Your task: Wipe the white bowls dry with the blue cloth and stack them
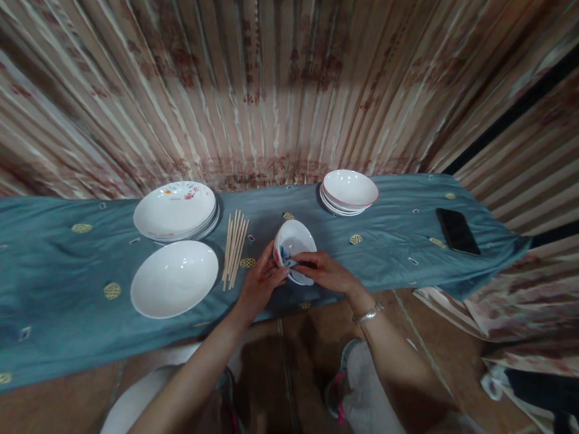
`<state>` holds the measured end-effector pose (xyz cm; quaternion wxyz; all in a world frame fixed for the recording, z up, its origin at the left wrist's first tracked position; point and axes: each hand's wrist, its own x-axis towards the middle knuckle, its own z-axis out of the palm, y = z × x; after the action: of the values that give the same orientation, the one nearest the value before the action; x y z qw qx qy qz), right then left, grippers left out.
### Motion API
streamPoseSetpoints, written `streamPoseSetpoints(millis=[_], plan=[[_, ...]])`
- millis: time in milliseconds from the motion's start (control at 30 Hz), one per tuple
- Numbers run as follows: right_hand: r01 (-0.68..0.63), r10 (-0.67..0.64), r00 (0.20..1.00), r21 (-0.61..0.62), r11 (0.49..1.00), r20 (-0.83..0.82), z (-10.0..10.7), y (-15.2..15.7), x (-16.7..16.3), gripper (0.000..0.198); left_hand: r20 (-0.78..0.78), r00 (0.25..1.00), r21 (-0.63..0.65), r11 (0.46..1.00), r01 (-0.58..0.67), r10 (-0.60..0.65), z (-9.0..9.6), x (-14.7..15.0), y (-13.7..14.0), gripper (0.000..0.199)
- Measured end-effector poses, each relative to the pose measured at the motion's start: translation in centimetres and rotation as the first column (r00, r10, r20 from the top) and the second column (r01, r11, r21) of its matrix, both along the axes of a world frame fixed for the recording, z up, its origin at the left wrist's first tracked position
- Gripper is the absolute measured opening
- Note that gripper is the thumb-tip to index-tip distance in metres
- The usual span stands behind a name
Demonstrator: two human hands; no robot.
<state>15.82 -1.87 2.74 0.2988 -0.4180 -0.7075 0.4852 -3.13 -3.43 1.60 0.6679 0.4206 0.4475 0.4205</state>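
Note:
A small white bowl [295,238] with a red-and-blue mark on its rim is tilted above the blue-green cloth [48,276], its hollow facing me. My left hand [260,283] grips the bowl's left rim. My right hand [327,273] holds the near edge, with what looks like a bit of blue cloth pressed into the bowl. A bundle of wooden chopsticks [234,248] lies just left of the bowl. A bracelet sits on my right wrist.
A single white plate [174,278] lies front left, with a stack of flowered plates [175,211] behind it. A stack of small pink-rimmed bowls [350,191] stands at the back right. A black phone [457,230] lies far right. Striped curtains hang behind.

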Motion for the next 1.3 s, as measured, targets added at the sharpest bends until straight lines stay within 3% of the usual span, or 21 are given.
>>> streamPoseSetpoints(millis=[167,300,400,467,600,700,833,1000,1167,1300], plan=[[-0.036,0.039,0.999,-0.082,0.996,0.037,1.0,-0.8,0.3,0.032,-0.043,0.999,0.052,0.999,0.015,-0.013,-0.7,0.1,0.3,0.087],[0.066,-0.085,0.972,0.093,0.994,0.219,0.8,-1.7,-0.4,0.040,-0.096,0.994,0.170,0.985,-0.031,0.048,-1.5,0.2,0.4,0.092],[0.076,-0.135,0.950,0.211,0.974,0.280,0.6,-2.2,-0.7,0.036,-0.255,0.960,0.324,0.946,-0.025,0.113,-1.7,-0.1,0.3,0.089],[0.066,-0.141,0.946,0.250,0.966,0.292,0.7,-2.4,-0.7,0.031,-0.421,0.892,0.465,0.883,0.056,0.165,-1.4,-0.4,0.3,0.079],[0.051,-0.152,0.933,0.299,0.953,0.327,1.2,-2.7,-0.3,0.025,-0.649,0.686,0.663,0.687,0.297,0.329,-0.4,-1.0,0.3,0.065],[0.034,-0.152,0.924,0.320,0.947,0.350,1.6,-2.7,0.0,0.023,-0.677,0.601,0.717,0.567,0.406,0.425,0.2,-0.9,0.3,0.068],[0.038,-0.161,0.926,0.339,0.940,0.342,2.0,-2.6,0.5,0.024,-0.731,0.532,0.683,0.473,0.557,0.428,0.9,-0.6,0.0,0.061],[0.163,-0.278,0.914,0.361,0.918,0.295,1.7,-2.3,1.2,0.030,-0.748,0.458,0.661,0.476,0.580,0.481,1.2,-0.7,0.4,0.035],[0.338,-0.379,0.923,0.323,0.884,0.069,0.9,-1.4,2.1,0.035,-0.704,0.511,0.708,0.431,0.559,0.494,1.4,-1.1,1.0,0.014],[0.490,-0.470,0.871,0.192,0.850,-0.140,0.3,-0.4,2.7,0.026,-0.729,0.529,0.684,0.492,0.538,0.435,1.7,-0.6,0.9,0.013]])
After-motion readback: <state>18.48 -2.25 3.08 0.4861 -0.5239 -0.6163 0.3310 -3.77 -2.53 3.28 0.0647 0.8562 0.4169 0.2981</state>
